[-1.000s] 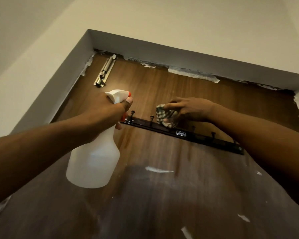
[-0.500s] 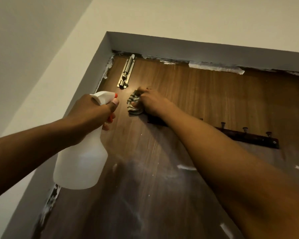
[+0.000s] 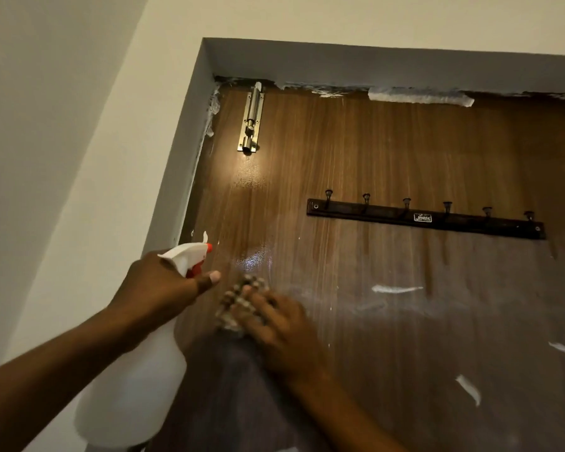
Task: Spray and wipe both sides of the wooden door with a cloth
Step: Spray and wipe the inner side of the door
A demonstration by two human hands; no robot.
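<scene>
Head view: our left grip (image 3: 157, 285) clamped on spray bottle (image 3: 128, 393); cloth (image 3: 233, 308) at its 3 o'clock, under right grip (image 3: 281, 324) against door (image 3: 372, 151); closure blurred, we cannot tell.

The cloth (image 3: 242, 301) and right hand (image 3: 274, 324) are motion-blurred; the spray bottle (image 3: 128, 393) neck hides behind the left hand (image 3: 157, 288).

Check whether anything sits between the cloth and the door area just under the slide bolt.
Nothing visible does. The cloth, under the right hand, has bare door above it up to the slide bolt. The hook rail lies off to the right; the left hand with the spray bottle is beside the cloth on the left.
</scene>
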